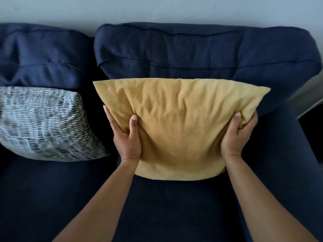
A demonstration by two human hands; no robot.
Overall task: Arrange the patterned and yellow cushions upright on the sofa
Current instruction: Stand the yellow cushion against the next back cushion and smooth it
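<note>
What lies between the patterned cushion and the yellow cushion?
In the head view, the left hand, gripping the yellow cushion, and dark sofa separate it from the patterned cushion.

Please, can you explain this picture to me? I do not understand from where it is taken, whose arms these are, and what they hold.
There is no machine here. A camera worn on a person's head looks down at their own two bare arms. The left hand and the right hand grip the two sides of a yellow cushion, standing it against the back of a dark blue sofa. To the left, a patterned cushion leans on the same sofa, touched by no one.
</note>
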